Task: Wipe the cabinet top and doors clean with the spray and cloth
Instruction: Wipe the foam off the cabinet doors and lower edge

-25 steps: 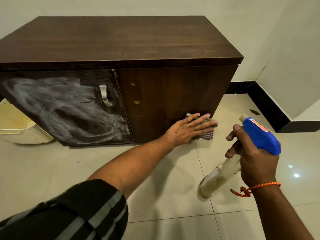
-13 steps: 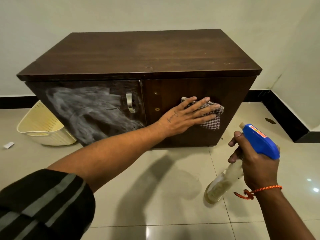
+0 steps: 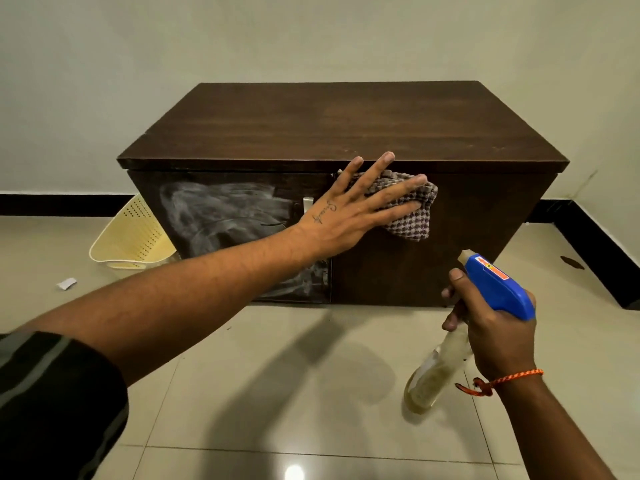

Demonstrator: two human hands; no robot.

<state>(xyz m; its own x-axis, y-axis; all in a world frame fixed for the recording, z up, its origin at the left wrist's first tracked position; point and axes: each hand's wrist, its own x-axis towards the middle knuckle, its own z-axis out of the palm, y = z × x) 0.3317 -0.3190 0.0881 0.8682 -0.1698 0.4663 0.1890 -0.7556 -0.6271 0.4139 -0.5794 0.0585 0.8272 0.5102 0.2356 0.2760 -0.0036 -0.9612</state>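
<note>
My left hand has carried the cloth up to the cabinet top's front lip.

A cream basket sits just beside the cabinet's left side, and the left door still shows white smears. Half a second ago the cloth was mid-door. Now the left hand lies flat with fingers spread, pressing it against the upper edge of the right door, fingertips overlapping the lip. In front of that door my right hand stays clenched round the spray bottle, clear of the wood, with open floor below.
</note>
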